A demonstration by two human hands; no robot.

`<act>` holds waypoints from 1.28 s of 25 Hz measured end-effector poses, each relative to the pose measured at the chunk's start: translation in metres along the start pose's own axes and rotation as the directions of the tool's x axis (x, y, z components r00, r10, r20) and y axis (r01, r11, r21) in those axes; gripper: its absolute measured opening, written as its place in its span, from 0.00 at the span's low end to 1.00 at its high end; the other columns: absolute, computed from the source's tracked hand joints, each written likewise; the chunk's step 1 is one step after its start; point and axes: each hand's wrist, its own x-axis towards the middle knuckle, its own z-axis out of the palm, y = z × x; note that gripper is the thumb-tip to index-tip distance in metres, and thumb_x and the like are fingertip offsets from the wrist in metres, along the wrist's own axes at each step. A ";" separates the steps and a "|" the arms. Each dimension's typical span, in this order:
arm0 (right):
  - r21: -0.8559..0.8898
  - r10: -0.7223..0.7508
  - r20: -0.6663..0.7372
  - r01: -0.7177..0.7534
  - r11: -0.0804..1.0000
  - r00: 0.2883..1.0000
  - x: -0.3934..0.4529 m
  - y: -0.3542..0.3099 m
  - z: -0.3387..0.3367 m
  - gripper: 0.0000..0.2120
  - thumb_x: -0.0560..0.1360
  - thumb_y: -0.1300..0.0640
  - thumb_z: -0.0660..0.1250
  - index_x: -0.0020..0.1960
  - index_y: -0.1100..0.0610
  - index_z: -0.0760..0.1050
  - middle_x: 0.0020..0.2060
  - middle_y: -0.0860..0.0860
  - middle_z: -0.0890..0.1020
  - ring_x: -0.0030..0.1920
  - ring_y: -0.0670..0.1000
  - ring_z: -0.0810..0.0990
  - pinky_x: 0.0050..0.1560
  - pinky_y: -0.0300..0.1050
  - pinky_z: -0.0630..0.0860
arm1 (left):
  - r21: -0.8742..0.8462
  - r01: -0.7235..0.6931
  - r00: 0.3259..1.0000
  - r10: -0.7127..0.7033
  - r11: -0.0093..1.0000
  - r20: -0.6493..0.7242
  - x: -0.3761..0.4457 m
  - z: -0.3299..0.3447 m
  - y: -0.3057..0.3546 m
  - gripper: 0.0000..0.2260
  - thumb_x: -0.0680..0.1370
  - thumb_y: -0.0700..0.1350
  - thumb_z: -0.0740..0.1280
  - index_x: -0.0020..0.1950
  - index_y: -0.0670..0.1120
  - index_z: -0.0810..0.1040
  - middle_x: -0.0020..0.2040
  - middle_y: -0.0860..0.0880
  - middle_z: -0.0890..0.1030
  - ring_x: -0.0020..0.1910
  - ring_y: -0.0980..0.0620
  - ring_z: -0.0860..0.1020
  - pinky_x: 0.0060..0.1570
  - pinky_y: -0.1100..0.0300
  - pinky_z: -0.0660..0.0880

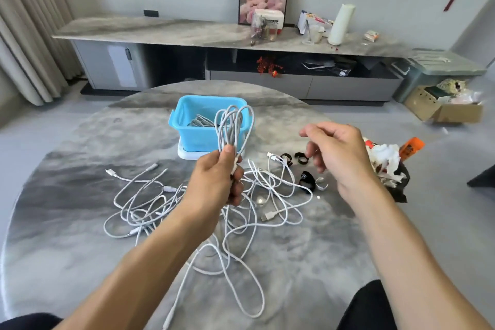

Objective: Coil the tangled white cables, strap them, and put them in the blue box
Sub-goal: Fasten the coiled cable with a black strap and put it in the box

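At the round grey marble-patterned bench [80,222], the left grip [219,182] grasps a coiled white cable [233,126] before the blue plastic box [198,134], the right grip [334,150] released, loose tangled white cables [267,195] below.

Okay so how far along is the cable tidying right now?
Some coiled cables already lie in the blue box. The left hand grips a coiled cable with no strap on it yet; the right hand holds nothing. A tangle of white cables still covers the table, with black straps waiting nearby.
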 end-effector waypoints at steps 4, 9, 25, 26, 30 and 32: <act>-0.219 0.024 0.133 0.006 0.976 0.991 0.000 0.007 0.008 0.10 0.77 0.55 0.66 0.40 0.56 0.82 0.25 0.48 0.80 0.24 0.47 0.72 0.28 0.40 0.68 | 0.052 0.009 1.000 -0.011 0.999 0.027 -0.002 0.009 -0.009 0.12 0.84 0.49 0.56 0.45 0.44 0.69 0.31 0.49 0.70 0.24 0.54 0.67 0.21 0.63 0.64; -0.428 0.022 0.224 0.078 0.900 0.974 -0.009 0.011 0.020 0.10 0.76 0.50 0.67 0.40 0.52 0.82 0.28 0.46 0.83 0.25 0.42 0.76 0.34 0.41 0.72 | 0.081 0.003 0.999 -0.007 0.997 0.044 -0.003 0.016 -0.014 0.13 0.84 0.49 0.56 0.44 0.44 0.69 0.30 0.51 0.70 0.24 0.55 0.66 0.21 0.64 0.62; -0.057 0.101 0.008 -0.100 0.993 0.995 -0.080 0.033 -0.101 0.08 0.77 0.48 0.69 0.47 0.52 0.81 0.39 0.50 0.85 0.40 0.53 0.84 0.42 0.57 0.82 | 0.328 -0.145 0.913 -0.002 0.933 0.408 -0.024 0.149 -0.046 0.15 0.85 0.50 0.55 0.44 0.43 0.72 0.30 0.51 0.70 0.26 0.54 0.67 0.23 0.62 0.63; -0.013 0.121 -0.026 -0.121 0.993 0.992 -0.085 0.042 -0.112 0.07 0.77 0.49 0.68 0.47 0.52 0.81 0.39 0.51 0.85 0.40 0.54 0.85 0.40 0.56 0.82 | 0.349 -0.154 0.902 -0.013 0.924 0.432 -0.026 0.162 -0.053 0.15 0.85 0.50 0.55 0.44 0.43 0.73 0.30 0.51 0.71 0.26 0.54 0.68 0.24 0.62 0.63; 0.079 0.211 -0.150 -0.201 0.976 0.966 -0.104 0.083 -0.153 0.06 0.77 0.51 0.67 0.46 0.53 0.80 0.38 0.51 0.85 0.37 0.53 0.84 0.37 0.52 0.81 | 0.455 -0.143 0.863 -0.114 0.879 0.492 -0.035 0.211 -0.088 0.16 0.84 0.51 0.56 0.45 0.42 0.74 0.32 0.49 0.71 0.27 0.53 0.68 0.25 0.60 0.64; 0.139 0.266 -0.167 -0.245 0.960 0.949 -0.112 0.099 -0.166 0.07 0.77 0.51 0.67 0.47 0.54 0.80 0.39 0.51 0.85 0.37 0.52 0.83 0.38 0.50 0.81 | 0.500 -0.140 0.841 -0.164 0.855 0.515 -0.035 0.225 -0.101 0.15 0.84 0.51 0.56 0.44 0.43 0.74 0.33 0.48 0.71 0.28 0.53 0.68 0.26 0.60 0.64</act>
